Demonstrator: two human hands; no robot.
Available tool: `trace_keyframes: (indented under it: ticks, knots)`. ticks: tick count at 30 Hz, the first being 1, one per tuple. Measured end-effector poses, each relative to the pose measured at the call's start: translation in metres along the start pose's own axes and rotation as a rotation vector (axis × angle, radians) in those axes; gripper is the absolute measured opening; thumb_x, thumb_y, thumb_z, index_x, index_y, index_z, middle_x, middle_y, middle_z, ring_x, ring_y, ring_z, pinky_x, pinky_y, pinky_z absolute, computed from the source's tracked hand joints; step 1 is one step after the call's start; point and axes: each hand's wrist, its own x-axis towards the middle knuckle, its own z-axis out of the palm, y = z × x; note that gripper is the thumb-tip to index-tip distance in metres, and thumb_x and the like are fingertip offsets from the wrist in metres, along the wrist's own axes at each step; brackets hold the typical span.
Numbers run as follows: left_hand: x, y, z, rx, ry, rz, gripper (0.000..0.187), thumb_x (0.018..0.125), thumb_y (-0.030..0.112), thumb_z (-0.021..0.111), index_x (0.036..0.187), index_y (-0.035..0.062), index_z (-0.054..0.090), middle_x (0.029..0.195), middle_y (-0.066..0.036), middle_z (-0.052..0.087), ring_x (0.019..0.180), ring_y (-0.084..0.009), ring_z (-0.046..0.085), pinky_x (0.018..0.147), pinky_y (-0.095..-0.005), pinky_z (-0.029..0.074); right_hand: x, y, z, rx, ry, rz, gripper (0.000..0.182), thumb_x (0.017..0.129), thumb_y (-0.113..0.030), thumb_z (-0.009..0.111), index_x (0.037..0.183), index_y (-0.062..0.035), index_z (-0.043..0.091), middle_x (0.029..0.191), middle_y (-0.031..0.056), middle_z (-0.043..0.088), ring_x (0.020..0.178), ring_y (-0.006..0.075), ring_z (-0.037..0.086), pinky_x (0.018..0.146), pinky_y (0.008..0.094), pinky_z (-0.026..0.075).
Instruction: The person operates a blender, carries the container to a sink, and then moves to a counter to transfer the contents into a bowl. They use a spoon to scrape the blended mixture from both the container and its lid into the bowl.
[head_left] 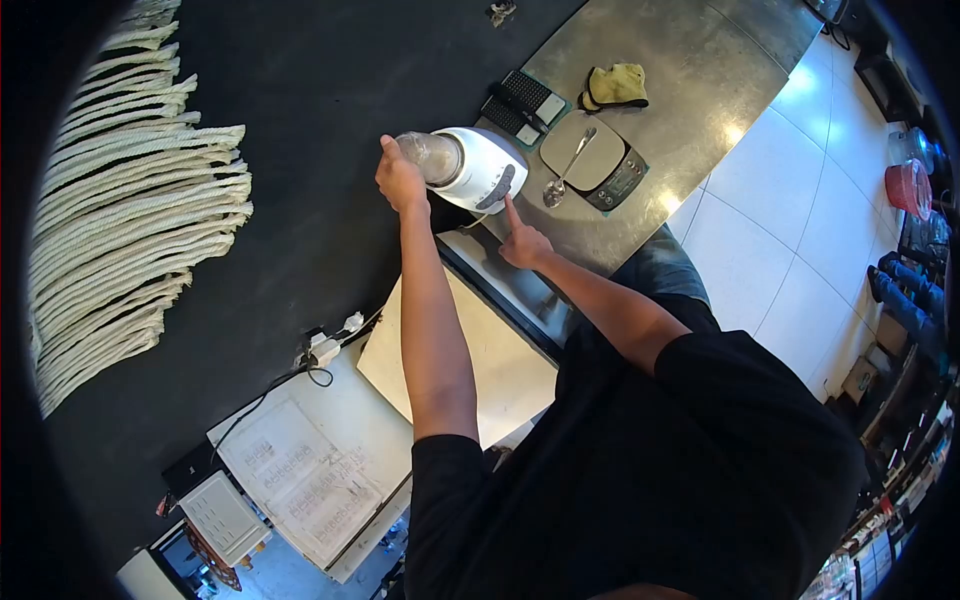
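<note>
A white blender (492, 172) stands on the left end of the steel counter, its cord running down beside it. Its clear jar (430, 157) holds something pale brown that I cannot make out. My left hand (402, 180) is closed around the far end of the jar. With the index finger stretched out, my right hand (525, 243) touches the blender's base at its dark button panel (497, 188); the other fingers are curled and hold nothing. Close by, a metal spoon (570, 168) lies across a kitchen scale (600, 163).
Beside the scale are a yellow cloth (615, 86) and a black-and-white gridded item (524, 106) on the steel counter (690, 60). White rope strands (150, 210) hang on the left. A plug (325, 348) with cords sits below. Tiled floor (770, 190) lies to the right.
</note>
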Motion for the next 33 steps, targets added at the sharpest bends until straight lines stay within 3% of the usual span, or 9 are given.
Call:
trace_keyframes:
  ticks: [4,6,9,11,21,24,26,31,33]
  knots:
    - [-0.003,0.003,-0.001,0.02,-0.017,-0.037,0.065,0.101,0.052,0.044,0.122,-0.0071,0.064,0.12,-0.02,0.067,0.11,-0.0284,0.065,0.097,-0.0381,0.05,0.002,-0.004,-0.002,-0.174,0.026,0.04,0.111,0.081,-0.025,0.068,0.157,-0.0242,-0.012,0.118,0.0142,0.068,0.108,0.0359,0.065,0.097,0.0459,0.051]
    - [-0.003,0.002,-0.002,0.012,-0.043,-0.058,0.064,0.099,0.058,0.04,0.122,0.0044,0.068,0.123,-0.016,0.067,0.118,-0.0332,0.061,0.104,-0.044,0.042,0.0,-0.006,0.0,-0.168,0.04,0.042,0.111,0.081,-0.026,0.069,0.157,-0.0236,-0.012,0.12,0.0134,0.068,0.11,0.0358,0.064,0.098,0.0459,0.05]
    - [-0.002,0.003,-0.001,0.047,-0.015,-0.062,0.065,0.099,0.058,0.04,0.122,0.0041,0.068,0.123,-0.016,0.068,0.117,-0.0331,0.061,0.104,-0.0438,0.042,-0.002,-0.011,0.001,-0.129,0.034,0.037,0.111,0.081,-0.026,0.069,0.157,-0.0233,-0.011,0.121,0.0127,0.067,0.113,0.0358,0.063,0.099,0.0453,0.049]
    - [-0.001,0.001,0.0,0.046,-0.015,-0.057,0.065,0.099,0.058,0.04,0.122,0.0042,0.068,0.123,-0.016,0.068,0.117,-0.0331,0.062,0.104,-0.0437,0.042,-0.001,-0.008,0.003,-0.125,0.043,-0.036,0.11,0.082,-0.032,0.066,0.157,-0.0156,-0.012,0.118,0.0251,0.065,0.107,0.0409,0.064,0.098,0.0491,0.048]
    - [-0.005,0.005,-0.001,0.05,-0.019,-0.07,0.064,0.099,0.057,0.039,0.123,0.0058,0.068,0.122,-0.016,0.068,0.117,-0.0333,0.062,0.105,-0.0444,0.041,-0.001,-0.021,-0.004,-0.284,0.034,0.022,0.106,0.082,-0.033,0.065,0.158,-0.01,-0.005,0.117,0.0219,0.066,0.109,0.0373,0.064,0.1,0.0497,0.045]
    - [-0.003,0.003,-0.001,0.026,-0.009,-0.041,0.063,0.101,0.051,0.044,0.119,-0.0049,0.066,0.118,-0.02,0.068,0.109,-0.0286,0.066,0.097,-0.0385,0.049,0.0,-0.011,-0.004,-0.219,0.068,-0.032,0.106,0.082,-0.032,0.065,0.157,-0.0089,-0.006,0.118,0.0221,0.066,0.11,0.0372,0.063,0.101,0.0493,0.044]
    - [0.002,-0.002,0.0,0.03,-0.007,-0.022,0.063,0.101,0.051,0.044,0.118,-0.0046,0.066,0.118,-0.019,0.068,0.109,-0.0285,0.066,0.097,-0.0383,0.049,0.001,-0.007,0.001,-0.064,0.08,-0.06,0.106,0.082,-0.03,0.065,0.157,-0.0089,-0.007,0.127,0.0224,0.061,0.113,0.0379,0.061,0.102,0.0476,0.044]
    - [-0.001,0.0,0.001,0.071,0.014,-0.038,0.062,0.101,0.051,0.045,0.116,-0.0045,0.067,0.117,-0.018,0.069,0.107,-0.0275,0.066,0.095,-0.0381,0.049,0.0,-0.017,-0.006,-0.181,0.123,-0.076,0.109,0.081,-0.029,0.067,0.156,-0.0065,-0.008,0.141,0.0226,0.049,0.124,0.0372,0.055,0.104,0.0449,0.044]
    - [0.0,0.001,0.0,0.071,-0.036,-0.056,0.062,0.099,0.058,0.039,0.119,0.0077,0.07,0.122,-0.015,0.068,0.118,-0.0346,0.061,0.102,-0.0445,0.044,0.005,-0.028,-0.007,-0.27,0.047,-0.024,0.11,0.081,-0.03,0.068,0.156,-0.0044,-0.009,0.145,0.0225,0.045,0.127,0.0369,0.052,0.105,0.0443,0.044]
